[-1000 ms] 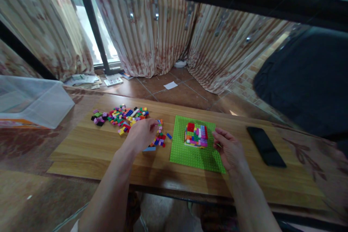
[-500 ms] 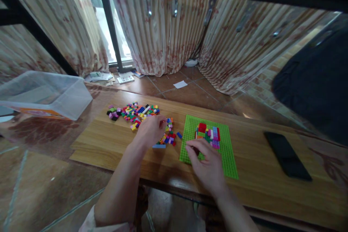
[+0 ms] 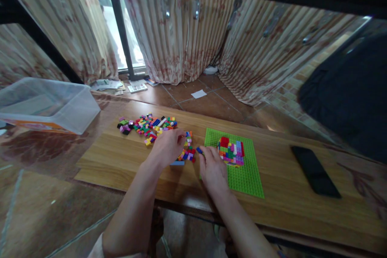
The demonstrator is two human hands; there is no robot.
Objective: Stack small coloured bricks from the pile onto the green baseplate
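Over the near right part of a pile of colourful toy bricks (image 3: 148,123) is my left hand (image 3: 169,145), its fingers bent and pressed together; whatever they pinch is hidden. My right hand (image 3: 214,169) lies across the left edge of the green baseplate (image 3: 246,181). Its thumb and fingertips close on a small blue toy brick (image 3: 199,150) beside that edge. A multicoloured brick build (image 3: 232,151), with red, white, purple and green parts, sits on the baseplate just right of this hand. A light-blue flat piece (image 3: 177,163) lies below my left hand.
A clear plastic bin (image 3: 69,105) with an orange label stands at the left. A black phone (image 3: 316,171) rests on the wooden table board (image 3: 281,185) at the right. Striped curtains (image 3: 187,40) hang beyond, and papers (image 3: 107,84) lie behind the table.
My right hand has moved left from the front of the brick build to the blue brick, uncovering the build. My left hand has stayed nearly in place over the pile.
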